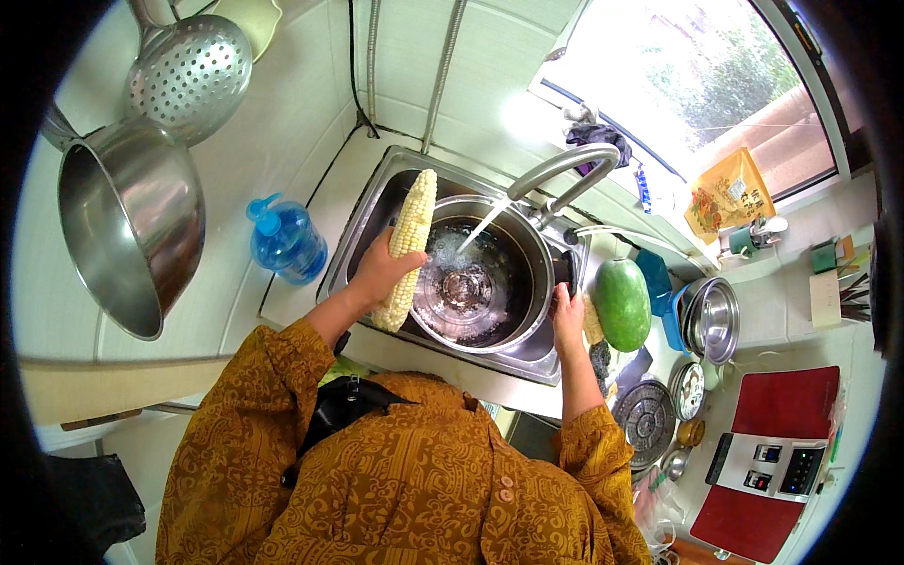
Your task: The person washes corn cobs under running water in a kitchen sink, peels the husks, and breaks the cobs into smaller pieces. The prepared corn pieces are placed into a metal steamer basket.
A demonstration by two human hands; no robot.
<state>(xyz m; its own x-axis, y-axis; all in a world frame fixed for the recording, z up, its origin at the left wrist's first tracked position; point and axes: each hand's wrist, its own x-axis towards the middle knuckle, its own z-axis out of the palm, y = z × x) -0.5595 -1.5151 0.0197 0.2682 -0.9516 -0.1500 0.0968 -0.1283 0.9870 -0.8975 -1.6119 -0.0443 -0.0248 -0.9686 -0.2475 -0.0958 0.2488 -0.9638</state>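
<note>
A husked ear of pale corn (408, 247) is gripped near its middle by my left hand (383, 272), above the left side of the sink. Inside the stainless steel sink (540, 353) stands a large metal pot (487, 347), dark within and holding some water. From the curved faucet (561, 166) a stream of water (484, 226) runs into it. At the pot's right side my right hand (567, 318) has its fingers at the black handle (571, 272); its palm side is partly hidden.
A blue soap pump bottle (288, 240) stands left of the sink. Right of it lie a green melon-like gourd (621, 304), stacked metal bowls (713, 321) and a round perforated steamer plate (644, 417). A skimmer (191, 78) and a metal bowl-shaped vessel (141, 226) hang at the left wall.
</note>
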